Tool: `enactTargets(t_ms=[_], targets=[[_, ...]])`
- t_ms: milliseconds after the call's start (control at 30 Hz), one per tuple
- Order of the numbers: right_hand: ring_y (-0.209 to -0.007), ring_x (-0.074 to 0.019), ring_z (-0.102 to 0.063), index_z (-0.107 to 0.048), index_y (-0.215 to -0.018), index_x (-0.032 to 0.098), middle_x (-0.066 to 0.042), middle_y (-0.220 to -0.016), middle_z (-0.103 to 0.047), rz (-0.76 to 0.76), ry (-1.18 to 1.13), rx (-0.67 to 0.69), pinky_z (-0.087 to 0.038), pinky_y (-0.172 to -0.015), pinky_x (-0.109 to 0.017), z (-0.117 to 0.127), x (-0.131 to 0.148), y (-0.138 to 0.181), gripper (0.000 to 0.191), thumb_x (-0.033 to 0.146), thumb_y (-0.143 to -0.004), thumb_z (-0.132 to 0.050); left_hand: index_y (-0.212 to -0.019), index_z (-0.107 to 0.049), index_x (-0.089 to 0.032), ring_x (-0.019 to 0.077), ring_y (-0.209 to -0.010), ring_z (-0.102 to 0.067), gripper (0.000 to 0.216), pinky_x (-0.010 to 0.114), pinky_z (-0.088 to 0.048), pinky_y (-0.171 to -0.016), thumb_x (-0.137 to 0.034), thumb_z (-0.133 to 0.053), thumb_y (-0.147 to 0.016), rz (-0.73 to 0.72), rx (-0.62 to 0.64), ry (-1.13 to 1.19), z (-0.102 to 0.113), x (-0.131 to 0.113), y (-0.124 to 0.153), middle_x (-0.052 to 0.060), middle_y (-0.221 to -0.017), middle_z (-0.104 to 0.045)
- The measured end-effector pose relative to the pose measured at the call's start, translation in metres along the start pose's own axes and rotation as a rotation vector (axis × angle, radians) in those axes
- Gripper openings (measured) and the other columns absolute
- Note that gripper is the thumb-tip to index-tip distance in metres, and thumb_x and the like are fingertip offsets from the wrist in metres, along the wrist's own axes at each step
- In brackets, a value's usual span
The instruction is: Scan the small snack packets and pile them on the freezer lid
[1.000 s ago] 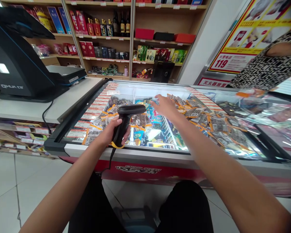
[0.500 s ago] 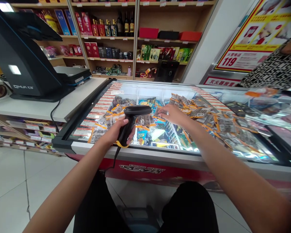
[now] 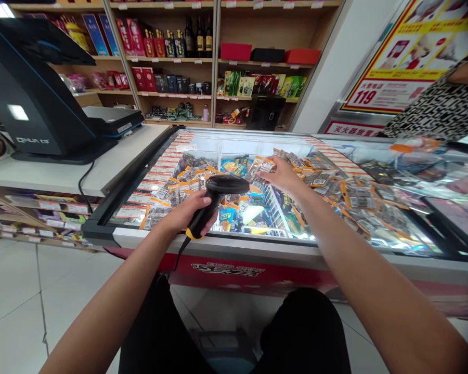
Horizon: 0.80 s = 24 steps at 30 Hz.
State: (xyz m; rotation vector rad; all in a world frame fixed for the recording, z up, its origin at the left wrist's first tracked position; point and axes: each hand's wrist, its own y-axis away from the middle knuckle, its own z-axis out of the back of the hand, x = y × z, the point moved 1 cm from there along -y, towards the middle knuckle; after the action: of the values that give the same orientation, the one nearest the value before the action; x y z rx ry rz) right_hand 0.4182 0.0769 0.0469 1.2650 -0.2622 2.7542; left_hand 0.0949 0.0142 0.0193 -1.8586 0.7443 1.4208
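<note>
A black barcode scanner [image 3: 226,184] with a yellow-tipped handle and a cord is gripped in my left hand [image 3: 191,213], its head tilted over the glass top. My right hand [image 3: 284,176] pinches a small clear packet [image 3: 259,167] with orange edges, just beyond the scanner's head. Loose packets [image 3: 195,179] of the same sort lie on the glass to the left. A larger pile of packets [image 3: 331,182] spreads to the right of my right hand. Under the glass, blue bags [image 3: 234,165] show inside the chest freezer [image 3: 218,238].
A checkout terminal [image 3: 35,114] and a flat scale [image 3: 113,118] stand on the white counter [image 3: 113,169] at left. Shelves with bottles [image 3: 198,39] and boxes rise behind. At right, a person in a patterned top [image 3: 440,104] stands across the freezer.
My right hand has moved a little farther away over the glass, and the packet at its fingers now shows more plainly. The scanner has shifted slightly right and nearer to me.
</note>
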Motion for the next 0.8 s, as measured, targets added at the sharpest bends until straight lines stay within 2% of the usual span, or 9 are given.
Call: enactTargets(t_ms=[100, 200, 400, 567, 667, 733, 800], targets=[[-0.095, -0.0314, -0.078, -0.058, -0.142, 0.025, -0.013, -0.124, -0.081, 0.073, -0.078, -0.109, -0.069, -0.081, -0.047, -0.003, 0.006, 0.006, 0.062, 0.047, -0.092, -0.085, -0.118, -0.059, -0.018, 0.0161, -0.037, -0.056, 0.059, 0.024, -0.043, -0.038, -0.07, -0.074, -0.093, 0.011, -0.008, -0.012, 0.001, 0.001, 0.001, -0.003, -0.061, -0.065], [-0.101, -0.0314, -0.077, -0.054, -0.142, 0.027, -0.013, -0.133, -0.079, 0.123, -0.143, -0.117, -0.068, -0.079, -0.045, -0.009, 0.016, 0.011, 0.062, 0.052, -0.092, -0.082, -0.11, -0.057, -0.02, 0.0155, -0.037, -0.056, 0.055, 0.023, -0.042, -0.037, -0.07, -0.074, -0.094, 0.012, -0.006, -0.013, 0.001, 0.001, 0.0, -0.003, -0.061, -0.065], [-0.094, -0.0261, -0.076, -0.056, -0.13, 0.029, -0.009, -0.121, -0.08, 0.209, -0.232, -0.094, -0.067, -0.076, -0.037, -0.02, 0.03, 0.014, 0.052, 0.043, -0.089, -0.084, -0.105, -0.054, -0.021, 0.014, -0.037, -0.055, 0.052, 0.023, -0.042, -0.037, -0.068, -0.074, -0.094, 0.035, -0.004, -0.021, -0.001, 0.0, 0.001, -0.003, -0.063, -0.065], [-0.087, -0.0242, -0.075, -0.057, -0.133, 0.027, -0.008, -0.116, -0.08, 0.209, -0.267, -0.086, -0.066, -0.073, -0.037, -0.029, 0.029, 0.009, 0.051, 0.039, -0.09, -0.081, -0.111, -0.057, -0.019, 0.0148, -0.037, -0.054, 0.055, 0.024, -0.044, -0.038, -0.068, -0.074, -0.093, -0.008, -0.018, -0.01, -0.002, -0.002, 0.0, -0.003, -0.059, -0.063], [-0.099, -0.0281, -0.079, -0.057, -0.143, 0.024, -0.011, -0.121, -0.082, 0.2, -0.202, 0.011, -0.067, -0.087, -0.044, -0.042, 0.031, 0.009, 0.057, 0.039, -0.092, -0.079, -0.121, -0.062, -0.016, 0.0149, -0.035, -0.051, 0.062, 0.025, -0.043, -0.038, -0.069, -0.074, -0.091, -0.075, -0.06, 0.022, -0.003, -0.004, -0.002, -0.004, -0.057, -0.061], [-0.124, -0.0333, -0.076, -0.059, -0.149, 0.022, -0.016, -0.137, -0.079, 0.247, -0.055, 0.04, -0.063, -0.105, -0.05, -0.051, 0.033, 0.011, 0.063, 0.036, -0.092, -0.081, -0.122, -0.063, -0.016, 0.0147, -0.035, -0.05, 0.064, 0.024, -0.042, -0.037, -0.07, -0.073, -0.09, -0.109, -0.079, 0.033, -0.003, -0.006, -0.003, -0.004, -0.057, -0.061], [-0.147, -0.0373, -0.065, -0.061, -0.155, 0.019, -0.02, -0.151, -0.074, 0.272, 0.137, 0.001, -0.053, -0.121, -0.053, -0.053, 0.033, 0.012, 0.061, 0.04, -0.099, -0.077, -0.121, -0.064, -0.015, 0.0145, -0.035, -0.05, 0.064, 0.024, -0.042, -0.037, -0.07, -0.072, -0.09, -0.123, -0.082, 0.031, -0.002, -0.007, -0.003, -0.004, -0.057, -0.061]])
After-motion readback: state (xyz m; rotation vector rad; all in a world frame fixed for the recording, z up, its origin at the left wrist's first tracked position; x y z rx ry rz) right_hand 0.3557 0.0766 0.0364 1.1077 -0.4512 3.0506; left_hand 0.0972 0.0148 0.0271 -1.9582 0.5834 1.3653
